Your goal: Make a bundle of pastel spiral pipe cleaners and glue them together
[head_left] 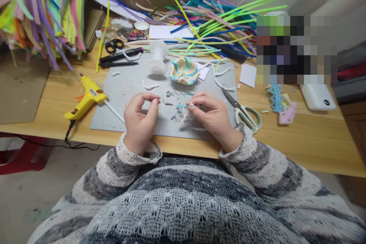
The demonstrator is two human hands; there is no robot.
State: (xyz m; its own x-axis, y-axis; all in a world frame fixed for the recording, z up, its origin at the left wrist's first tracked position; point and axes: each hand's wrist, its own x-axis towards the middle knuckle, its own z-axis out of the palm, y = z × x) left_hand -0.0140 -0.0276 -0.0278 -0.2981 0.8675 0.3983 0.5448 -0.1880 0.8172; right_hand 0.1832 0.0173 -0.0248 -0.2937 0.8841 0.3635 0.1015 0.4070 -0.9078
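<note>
Over a smooth grey mat [134, 80] on the wood-grained desk [297, 148], the left hand [142, 119] has its thumb and forefinger pressed together on a thin wire [162, 101], beside a slim lilac piece [168, 103]; whether the two are joined is too fine to tell. The right hand [213, 113] pinches a small pale bit [191, 104], its detail unclear. Between the hands are a knobbly cream twist [183, 120], near the right fingertips, a fuzzy blue twist [180, 106] and a springy wire coil [177, 93]. Just beyond sits a plush, ruffled bowl shape [183, 70] in pastel stripes, next to a glossy translucent spool [157, 63]. A hard yellow plastic glue gun [88, 97] lies left of the mat; steel scissors [243, 110] with rounded pale-green handles lie across its right edge. Straight, fuzzy bright stems [234, 23] heap along the back.
</note>
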